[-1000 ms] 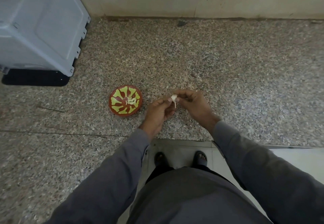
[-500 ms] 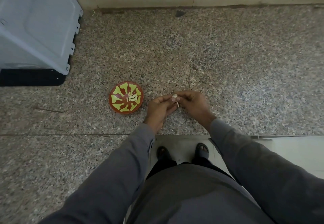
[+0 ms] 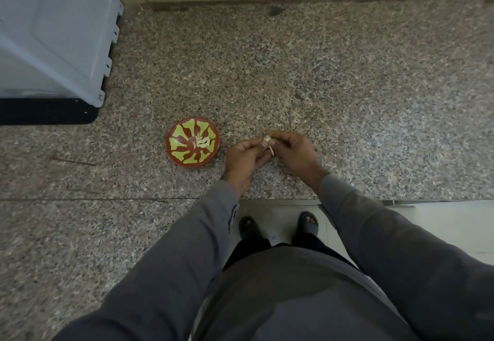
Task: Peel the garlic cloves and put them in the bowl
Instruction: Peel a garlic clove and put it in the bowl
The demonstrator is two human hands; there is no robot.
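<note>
**Clove pinched between both hands, bowl to the left**

The fingers [image 3: 260, 143] of both hands pinch one clove [image 3: 266, 140] above the bench, a strip of skin [image 3: 271, 150] hanging from it. The bowl [image 3: 192, 141] lies to the left, nearer the left hand [image 3: 244, 157] than the right hand [image 3: 294, 151]; peeled cloves [image 3: 201, 143] lie inside.

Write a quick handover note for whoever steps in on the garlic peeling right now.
Left hand and right hand both pinch one garlic clove above the granite counter; a strip of skin hangs from it.
Red and green bowl sits left of the hands and holds a few peeled cloves.
Done: those cloves.
Left: finish peeling this one and drop it in the bowl.
</note>
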